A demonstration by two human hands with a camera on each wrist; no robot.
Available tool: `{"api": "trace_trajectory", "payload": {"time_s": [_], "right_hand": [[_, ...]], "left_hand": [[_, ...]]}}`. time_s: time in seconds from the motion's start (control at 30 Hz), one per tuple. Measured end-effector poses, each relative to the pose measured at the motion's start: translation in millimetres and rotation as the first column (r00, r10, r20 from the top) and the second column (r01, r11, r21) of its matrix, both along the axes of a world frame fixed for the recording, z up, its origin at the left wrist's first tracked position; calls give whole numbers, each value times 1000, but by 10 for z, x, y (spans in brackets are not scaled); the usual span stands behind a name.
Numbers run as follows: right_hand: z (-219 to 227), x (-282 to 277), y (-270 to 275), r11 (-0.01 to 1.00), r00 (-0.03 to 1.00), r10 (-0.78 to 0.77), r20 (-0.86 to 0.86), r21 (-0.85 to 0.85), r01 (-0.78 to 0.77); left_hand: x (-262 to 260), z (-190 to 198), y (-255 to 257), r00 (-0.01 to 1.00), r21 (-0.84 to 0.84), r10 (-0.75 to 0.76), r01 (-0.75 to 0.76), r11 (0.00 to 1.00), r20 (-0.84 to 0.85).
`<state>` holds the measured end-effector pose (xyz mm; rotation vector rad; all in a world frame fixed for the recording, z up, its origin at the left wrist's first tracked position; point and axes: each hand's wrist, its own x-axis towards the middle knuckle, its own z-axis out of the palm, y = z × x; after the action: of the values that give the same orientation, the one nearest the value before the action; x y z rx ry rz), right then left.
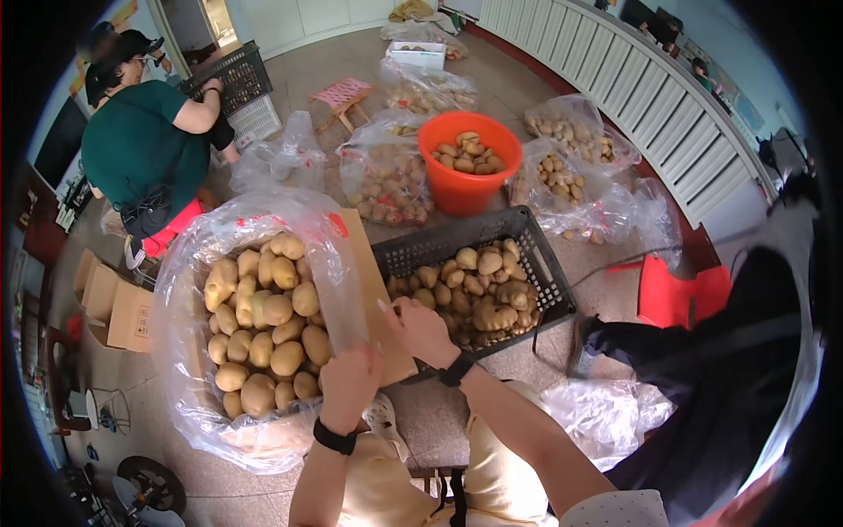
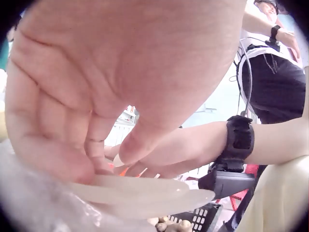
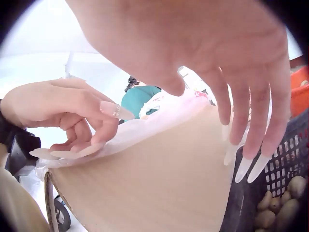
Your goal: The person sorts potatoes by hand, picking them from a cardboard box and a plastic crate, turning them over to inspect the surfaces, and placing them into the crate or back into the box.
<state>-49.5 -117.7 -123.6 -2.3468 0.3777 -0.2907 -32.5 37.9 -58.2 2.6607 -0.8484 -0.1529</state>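
Observation:
In the head view a clear plastic bag (image 1: 338,303) lines a box of potatoes (image 1: 277,309), with a cardboard flap (image 1: 373,303) at its right. My left hand (image 1: 351,382) is at the bag's near right edge. Its fingers curl loosely beside the plastic (image 2: 43,198) in the left wrist view, the thumb apart and the visible palm empty. My right hand (image 1: 423,332) is over the flap's right side, beside the black crate (image 1: 562,307). In the right wrist view its fingers (image 3: 258,111) extend downward, spread, past the cardboard (image 3: 159,179); they hold nothing visible.
Beyond the crate stands an orange bucket (image 1: 452,189) of potatoes, with bagged potatoes (image 1: 386,180) around it. A person in green (image 1: 145,132) handles a dark crate (image 1: 237,77) at upper left. Another person in dark clothes (image 1: 729,369) and a red stool (image 1: 680,294) are at right.

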Motion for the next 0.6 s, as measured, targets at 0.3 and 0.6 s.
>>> {"api": "trace_trajectory", "payload": {"time_s": [0.3,0.6], "right_hand": [[-12,186,-155,997,956,30,-291,73,-9],[-185,271,-203,984,977,-20,-212,169,57]], "left_hand": [[39,34,-19,997,7,-19,19,1000,-75],[114,86,-118,993,68,-79,85,994,-89]]}}
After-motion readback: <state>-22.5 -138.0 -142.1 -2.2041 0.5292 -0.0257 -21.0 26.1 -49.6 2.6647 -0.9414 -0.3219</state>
